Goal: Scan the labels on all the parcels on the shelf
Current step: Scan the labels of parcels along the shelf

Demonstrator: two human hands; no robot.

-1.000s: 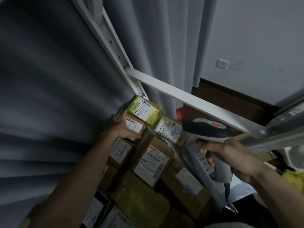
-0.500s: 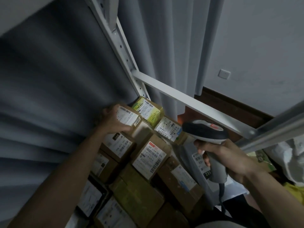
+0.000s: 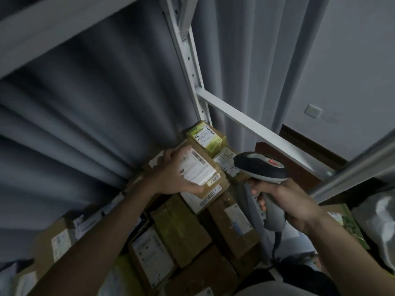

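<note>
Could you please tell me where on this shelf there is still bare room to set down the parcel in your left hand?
Almost none shows. The parcel in the left hand hangs over cartons packed edge to edge, from the green-labelled box at the shelf upright down to the near rows. The right hand with the scanner fills the right side.

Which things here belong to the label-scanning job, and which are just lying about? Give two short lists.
Job: barcode scanner gripped by right hand; small labelled box held by left hand; green-labelled box; stacked parcels.

Lying about: grey curtain; wall socket; white bag.
</note>
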